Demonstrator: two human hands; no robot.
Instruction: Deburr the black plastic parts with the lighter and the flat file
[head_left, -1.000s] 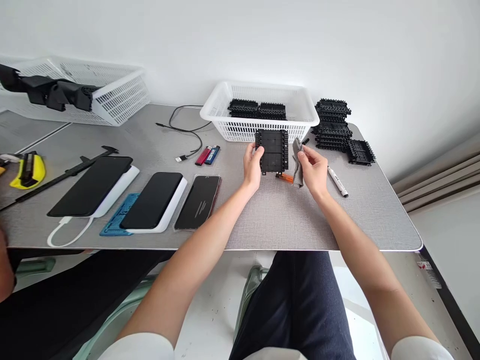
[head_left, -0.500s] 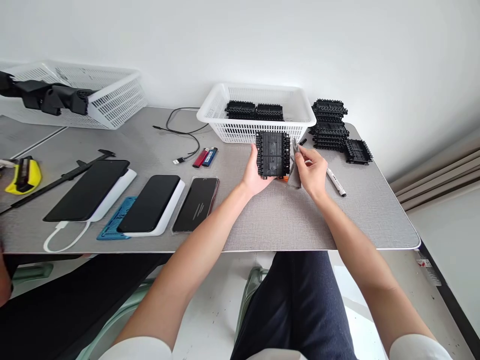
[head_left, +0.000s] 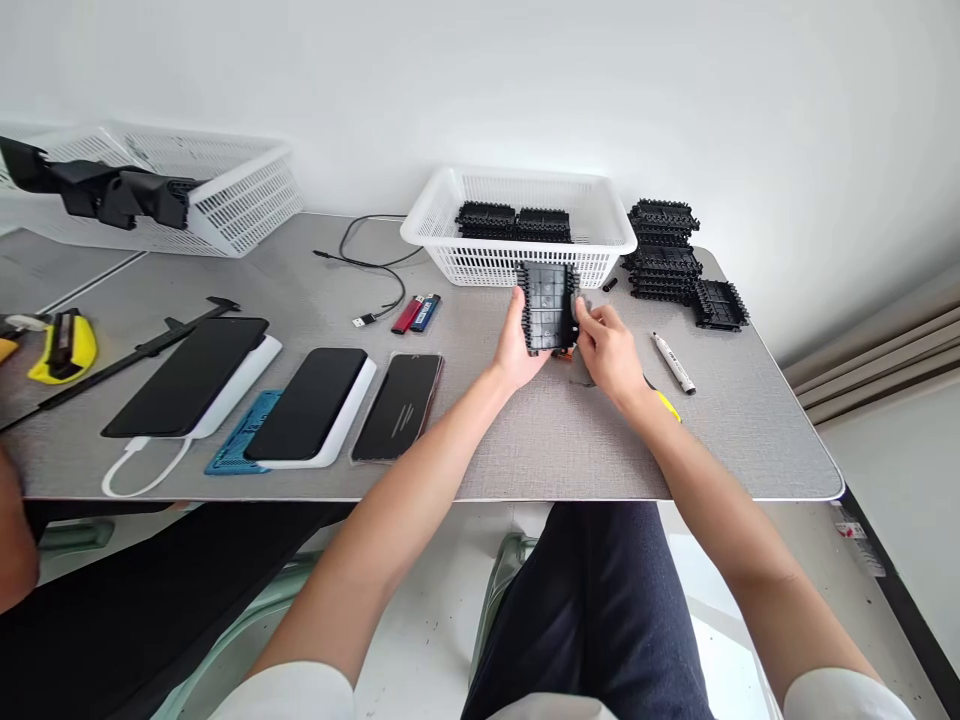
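Note:
My left hand [head_left: 517, 345] grips a black plastic tray-like part [head_left: 549, 305] with toothed side edges, held up before a white basket. Pinched in my right hand [head_left: 609, 350] is a grey cloth [head_left: 580, 371], pressed against the part's right edge; much of the cloth is hidden by the fingers. Behind them, the white basket [head_left: 517, 252] contains stacks of similar black parts [head_left: 486, 220]. Something orange [head_left: 564, 353] shows beneath the held part, mostly covered. A yellow item [head_left: 667, 405] peeks out from under my right forearm.
At right stand stacked black parts [head_left: 664, 262], a single black part [head_left: 720, 304] and a white marker [head_left: 673, 362]. Leftward lie two lighters [head_left: 416, 313], a cable [head_left: 367, 264], phones [head_left: 397, 407], a caliper [head_left: 142, 350] and another basket [head_left: 247, 205]. Another person's arm [head_left: 15, 530] shows at far left.
My right hand has moved left and slightly down, bringing the cloth against the black part's right edge. The part has turned slightly, and the yellow item has come into sight.

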